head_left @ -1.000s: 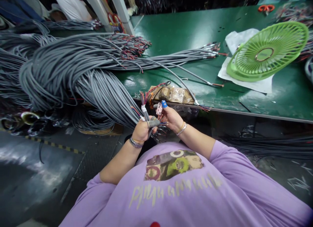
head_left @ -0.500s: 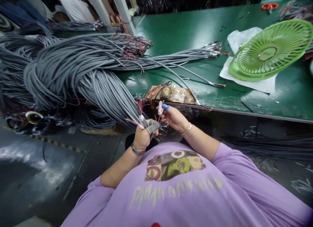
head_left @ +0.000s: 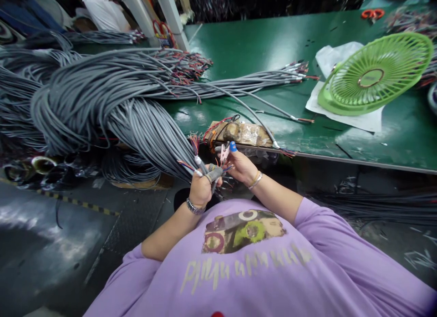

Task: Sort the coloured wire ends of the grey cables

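Observation:
My left hand (head_left: pixel 201 188) is closed around grey cables; grey wrapping covers part of its fingers. Coloured wire ends fan out from the white-banded cable tips (head_left: pixel 198 161) above it and beyond its fingertips. Close to these wires, my right hand (head_left: pixel 245 168) pinches a small pale pink clip (head_left: pixel 224 153) that looks like a clothes peg. Blue tape (head_left: pixel 232 146) wraps one of its fingertips. Whether the clip touches a wire I cannot tell. The held cables belong to a large grey cable bundle (head_left: pixel 146 125) draped over the table edge on the left.
On the green table (head_left: pixel 259 43) stands a green fan (head_left: pixel 372 78) on white paper. A taped cardboard block (head_left: pixel 246 133) with wires lies at the edge. Orange-handled scissors (head_left: pixel 373 14) lie farther back. More cable coils (head_left: pixel 131 166) sit below left. Other people are partly visible behind.
My right hand has come slightly left and down with the clip, nearer the wires. The clip has turned and now shows a split, forked outline. My left hand keeps its hold on the cables.

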